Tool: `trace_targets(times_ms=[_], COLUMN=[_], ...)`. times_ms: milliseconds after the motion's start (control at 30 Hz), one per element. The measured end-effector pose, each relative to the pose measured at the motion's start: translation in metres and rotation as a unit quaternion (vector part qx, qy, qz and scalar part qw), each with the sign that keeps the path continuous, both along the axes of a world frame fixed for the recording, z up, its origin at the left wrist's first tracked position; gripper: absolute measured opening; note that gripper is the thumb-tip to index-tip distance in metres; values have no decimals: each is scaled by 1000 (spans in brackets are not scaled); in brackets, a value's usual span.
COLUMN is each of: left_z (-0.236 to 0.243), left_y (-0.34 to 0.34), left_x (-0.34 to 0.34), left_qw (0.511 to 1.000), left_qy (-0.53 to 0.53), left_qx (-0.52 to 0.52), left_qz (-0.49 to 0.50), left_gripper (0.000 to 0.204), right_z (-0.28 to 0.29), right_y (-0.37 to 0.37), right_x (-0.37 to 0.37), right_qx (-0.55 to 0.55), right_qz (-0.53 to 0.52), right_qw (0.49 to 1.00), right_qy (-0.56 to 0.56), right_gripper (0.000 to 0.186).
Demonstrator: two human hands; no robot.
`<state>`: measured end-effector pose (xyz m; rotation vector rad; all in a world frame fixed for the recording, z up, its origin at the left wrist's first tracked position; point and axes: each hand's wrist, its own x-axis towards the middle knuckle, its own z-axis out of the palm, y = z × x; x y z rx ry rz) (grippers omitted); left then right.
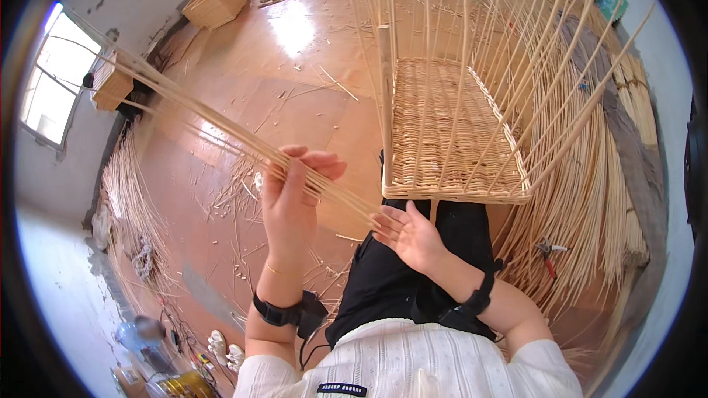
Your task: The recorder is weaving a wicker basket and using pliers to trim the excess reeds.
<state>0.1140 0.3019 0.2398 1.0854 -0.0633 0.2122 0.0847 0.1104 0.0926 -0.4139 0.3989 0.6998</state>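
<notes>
A bundle of pale rods (221,119) is held in the left hand (293,184), left of the woven base (442,129); whether its ends are gripped by the right hand (413,239) cannot be told. Rods could be spilled by a slackened hold.

The pale strands (221,122) are looking smooth and woody; the woven basket base (442,140) is showing a rough, ridged wicker surface; the floor (295,121) is gleaming, smooth and glossy; the black cloth trousers (380,284) are looking matt; the white knit top (394,357) is showing ribs and openwork.
</notes>
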Motion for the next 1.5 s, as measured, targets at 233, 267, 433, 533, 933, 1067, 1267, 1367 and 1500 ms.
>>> trace_targets(times_ms=[233, 267, 433, 533, 933, 1067, 1267, 1367, 1500], left_z=[-56, -58, -65, -69, -129, -141, -157, -164, -166], left_y=[-21, -21, -27, -22, -22, -24, -16, -15, -11], left_x=[-18, -19, -21, -18, -69, -78, -77, -76, -74], left_qw=[992, 992, 983, 973, 925, 913, 916, 915, 914], left_qy=[111, 112, 140, 157, 296, 292, 304, 317, 330], left_qx=[-6, -6, -82, -127, -155, -230, -222, -215, -199], left_qz=[-53, -51, -84, -109, -181, -166, -141, -124, -128], left_gripper=[17, 17, 17, 20, 24, 24, 25, 26, 25], right_z=[41, 45, 42, 24, 18, -7, -10, -12, -10], right_y=[45, 45, 46, 37, 28, 35, 45, 53, 62], right_x=[27, 28, 29, 21, 44, 47, 49, 48, 50], right_qx=[105, 106, 80, -67, -283, -316, -345, -366, -305], right_qz=[7, 9, -15, 11, 234, 232, 242, 246, 216], right_qw=[990, 990, 985, 986, 868, 872, 867, 865, 895], right_qy=[-93, -92, -153, -151, -335, -293, -264, -240, -242], right_gripper=[50, 50, 46, 50, 31, 27, 22, 23, 27])
